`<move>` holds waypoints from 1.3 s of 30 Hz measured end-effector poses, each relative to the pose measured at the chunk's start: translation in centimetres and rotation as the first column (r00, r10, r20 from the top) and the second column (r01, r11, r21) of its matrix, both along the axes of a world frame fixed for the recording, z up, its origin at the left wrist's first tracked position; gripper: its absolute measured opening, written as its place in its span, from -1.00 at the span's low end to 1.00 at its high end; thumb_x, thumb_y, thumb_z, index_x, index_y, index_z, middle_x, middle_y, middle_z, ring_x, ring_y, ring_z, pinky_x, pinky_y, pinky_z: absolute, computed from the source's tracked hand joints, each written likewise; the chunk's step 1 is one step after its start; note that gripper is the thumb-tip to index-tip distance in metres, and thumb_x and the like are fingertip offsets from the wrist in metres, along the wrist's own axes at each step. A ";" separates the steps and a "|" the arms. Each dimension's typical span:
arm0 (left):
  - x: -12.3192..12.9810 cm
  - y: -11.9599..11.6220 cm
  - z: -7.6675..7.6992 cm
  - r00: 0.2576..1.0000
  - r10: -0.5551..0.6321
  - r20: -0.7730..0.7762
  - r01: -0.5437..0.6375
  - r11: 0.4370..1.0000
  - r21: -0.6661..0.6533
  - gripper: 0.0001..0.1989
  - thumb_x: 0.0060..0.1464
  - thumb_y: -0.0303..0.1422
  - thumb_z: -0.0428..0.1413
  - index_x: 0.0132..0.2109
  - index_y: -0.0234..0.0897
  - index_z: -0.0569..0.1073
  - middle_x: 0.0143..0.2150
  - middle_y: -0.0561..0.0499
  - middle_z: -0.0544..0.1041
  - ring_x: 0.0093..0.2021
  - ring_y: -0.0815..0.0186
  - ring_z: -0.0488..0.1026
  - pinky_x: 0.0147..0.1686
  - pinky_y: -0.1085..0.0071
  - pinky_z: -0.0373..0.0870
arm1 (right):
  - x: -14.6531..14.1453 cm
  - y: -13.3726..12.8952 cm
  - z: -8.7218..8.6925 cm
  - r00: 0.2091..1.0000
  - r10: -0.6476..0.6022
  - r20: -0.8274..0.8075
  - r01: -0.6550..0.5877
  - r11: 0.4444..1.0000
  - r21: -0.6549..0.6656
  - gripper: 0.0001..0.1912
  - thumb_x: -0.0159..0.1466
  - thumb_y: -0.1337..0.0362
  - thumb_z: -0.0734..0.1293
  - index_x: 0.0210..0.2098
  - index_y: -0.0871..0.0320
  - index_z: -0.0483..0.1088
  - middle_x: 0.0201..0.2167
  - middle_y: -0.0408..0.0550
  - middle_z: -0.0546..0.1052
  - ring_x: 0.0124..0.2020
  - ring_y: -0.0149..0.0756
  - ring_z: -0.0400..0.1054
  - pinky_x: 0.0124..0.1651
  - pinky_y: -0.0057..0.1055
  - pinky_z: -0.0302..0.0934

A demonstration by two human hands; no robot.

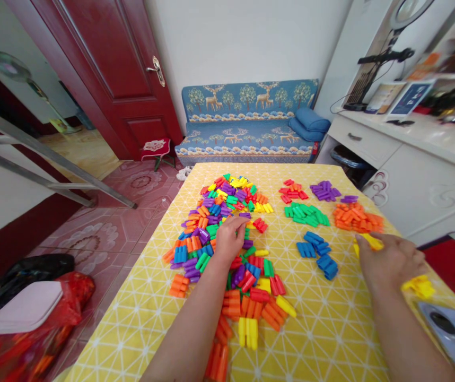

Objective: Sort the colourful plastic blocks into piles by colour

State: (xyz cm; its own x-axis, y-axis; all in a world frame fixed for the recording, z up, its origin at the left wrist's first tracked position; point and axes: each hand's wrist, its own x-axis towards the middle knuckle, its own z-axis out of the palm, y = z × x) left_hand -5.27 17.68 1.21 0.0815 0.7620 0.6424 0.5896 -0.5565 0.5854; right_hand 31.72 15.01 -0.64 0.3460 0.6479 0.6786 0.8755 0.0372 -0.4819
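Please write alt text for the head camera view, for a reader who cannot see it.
A person's left hand reaches into a mixed pile of colourful pieces on a yellow tablecloth; the right hand is at yellow pieces beside single-colour groups. A blue sofa stands beyond.

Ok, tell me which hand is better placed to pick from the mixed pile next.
Probably the left hand: it reaches over the mixed pile, while the right hand is well away, at the yellow pieces.
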 end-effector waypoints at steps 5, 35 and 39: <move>-0.2 -0.4 0.7 0.987 0.158 0.025 -0.160 0.980 0.119 -0.75 0.17 -0.53 0.01 -0.16 -0.22 0.56 -0.17 -0.04 0.56 -0.10 0.27 0.46 -0.07 0.29 0.42 | -8.9 1.3 0.9 0.953 0.287 -0.099 -0.286 0.958 0.027 -0.77 0.21 0.14 0.29 -0.27 0.13 0.49 -0.16 0.04 0.46 -0.09 -0.11 0.36 -0.02 -0.10 0.28; 0.0 -0.4 0.1 0.972 -0.224 -0.066 0.212 0.965 -0.154 -0.49 0.03 -0.36 0.25 0.15 -0.18 0.41 0.08 -0.11 0.49 0.11 0.17 0.41 0.13 0.21 0.37 | -19.7 4.0 -0.9 0.348 0.507 -0.789 -0.783 0.620 0.053 -0.62 0.17 -0.08 0.31 -0.30 0.12 0.44 -0.47 -0.12 0.46 -0.44 -0.32 0.31 -0.39 -0.40 0.22; 0.0 -0.3 0.1 0.988 -0.147 -0.051 0.138 0.978 -0.155 -0.51 0.01 -0.38 0.25 0.12 -0.16 0.43 0.07 -0.09 0.50 0.09 0.17 0.42 0.11 0.22 0.38 | -20.1 3.5 -0.6 0.343 0.515 -0.786 -0.818 0.575 0.020 -0.55 0.15 -0.07 0.35 -0.12 0.10 0.45 -0.32 -0.06 0.53 -0.38 -0.28 0.35 -0.32 -0.35 0.27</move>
